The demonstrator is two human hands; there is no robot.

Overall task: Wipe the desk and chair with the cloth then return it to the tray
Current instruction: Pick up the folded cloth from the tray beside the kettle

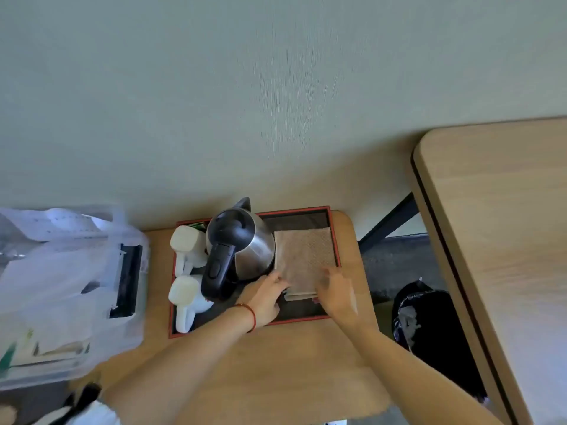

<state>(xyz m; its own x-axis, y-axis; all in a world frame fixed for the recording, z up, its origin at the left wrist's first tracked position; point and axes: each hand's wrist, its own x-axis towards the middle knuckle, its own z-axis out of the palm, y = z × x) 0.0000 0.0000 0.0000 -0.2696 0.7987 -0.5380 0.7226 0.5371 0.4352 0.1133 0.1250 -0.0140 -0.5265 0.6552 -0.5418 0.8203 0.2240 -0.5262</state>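
Now both hands, left (pixel 267 294) and right (pixel 336 289), grips part-open, fingertips touching folded cloth (pixel 303 256) on tray (pixel 333 222).

I see a stainless steel electric kettle with a black lid and handle (pixel 237 250), and just left of it two white ceramic mugs (pixel 187 250), one behind the other. Further left sits a clear plastic bag (pixel 61 286) over a bin. A black-lined waste basket (pixel 429 320) stands on the floor at right
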